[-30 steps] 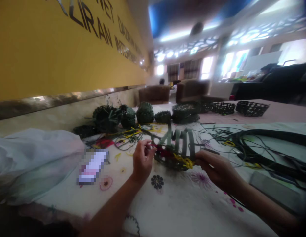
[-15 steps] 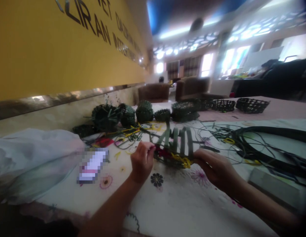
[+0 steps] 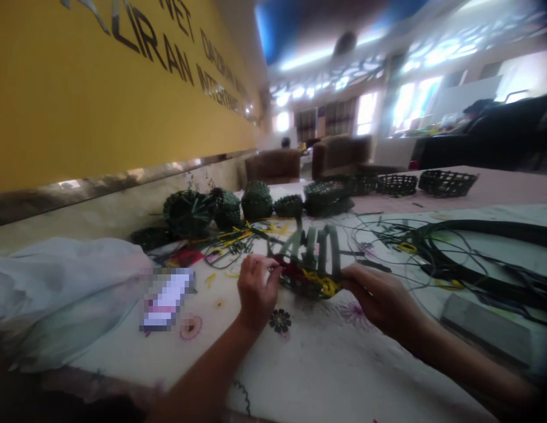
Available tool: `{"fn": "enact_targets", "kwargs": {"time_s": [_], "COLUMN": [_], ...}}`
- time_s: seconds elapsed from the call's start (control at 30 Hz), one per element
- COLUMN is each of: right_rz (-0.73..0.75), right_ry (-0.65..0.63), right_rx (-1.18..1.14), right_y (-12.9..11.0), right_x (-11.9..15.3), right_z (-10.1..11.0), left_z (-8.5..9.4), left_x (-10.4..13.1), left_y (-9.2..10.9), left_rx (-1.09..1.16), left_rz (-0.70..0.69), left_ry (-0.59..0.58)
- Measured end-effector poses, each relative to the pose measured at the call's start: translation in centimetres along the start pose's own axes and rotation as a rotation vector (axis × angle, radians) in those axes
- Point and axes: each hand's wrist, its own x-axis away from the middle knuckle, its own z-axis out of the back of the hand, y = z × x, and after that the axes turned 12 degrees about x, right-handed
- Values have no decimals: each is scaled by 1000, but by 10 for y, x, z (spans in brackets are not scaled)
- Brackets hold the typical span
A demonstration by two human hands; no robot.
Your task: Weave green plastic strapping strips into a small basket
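Observation:
Between my hands is a partly woven basket [image 3: 306, 285] of dark green strips, with red and yellow strands worked into its side. Several flat green strips [image 3: 321, 249] stand up from it. My left hand [image 3: 258, 291] pinches the basket's left edge beside the red strand, thumb and fingers together. At the opposite edge, close to the yellow strand [image 3: 328, 285], my right hand [image 3: 379, 294] grips the basket between thumb and fingers. The fingertips of the right hand are partly hidden.
Finished-looking green baskets [image 3: 258, 200] line the back of the flowered tablecloth [image 3: 326, 358]. A coil of dark strip [image 3: 497, 229] and a grey block [image 3: 487, 329] lie to the right. On the left are a white plastic bag [image 3: 79, 288] and a blurred-out flat object [image 3: 167, 299].
My left hand has turned slightly, with its fingers raised a little along the basket's left edge. My right hand keeps its hold. The view has shifted slightly.

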Motion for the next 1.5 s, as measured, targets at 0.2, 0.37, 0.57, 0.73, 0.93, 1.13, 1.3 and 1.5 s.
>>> {"fn": "enact_targets", "kwargs": {"time_s": [0.2, 0.37, 0.57, 0.73, 0.93, 1.13, 1.3, 1.5], "right_rz": [-5, 92, 357, 445, 548, 540, 491, 457], "right_ry": [-34, 10, 94, -92, -193, -244, -257, -279], "right_rx": [-9, 60, 325, 337, 309, 311, 245, 198], "right_y": [2, 9, 25, 18, -9, -11, -9, -10], "right_x": [1, -1, 5, 4, 6, 25, 29, 23], "right_z": [-3, 3, 7, 2, -5, -16, -19, -15], "left_z": [3, 7, 10, 19, 16, 12, 5, -10], "left_x": [-5, -10, -14, -19, -11, -2, -7, -26], "left_y": [-7, -9, -15, -36, -48, -50, -46, -40], "left_rx": [225, 222, 177, 249, 213, 274, 218, 23], "left_rz": [203, 121, 49, 214, 266, 408, 510, 498], "left_ry": [-108, -246, -342, -657, -655, -921, -1017, -1201]}}
